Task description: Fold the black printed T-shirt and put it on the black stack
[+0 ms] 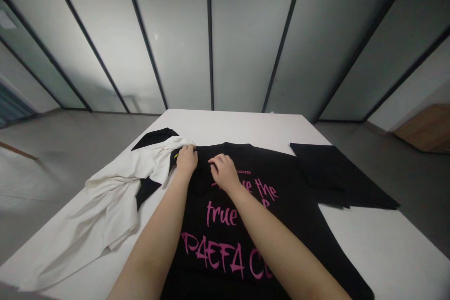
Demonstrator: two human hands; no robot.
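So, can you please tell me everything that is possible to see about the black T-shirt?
The black T-shirt lies flat on the white table, its soft-looking fabric printed with pink brush-style lettering, including "true". One sleeve extends rightward. The left hand and right hand rest on its upper part, and a white garment lies against its other side.

Table (242, 124) is holding a printed T-shirt (267, 161) at centre, its sleeve (337, 173) spreading right; a crumpled shirt (101, 211) is lying left, bunching over the T-shirt's left edge.

Head view, forward and down.
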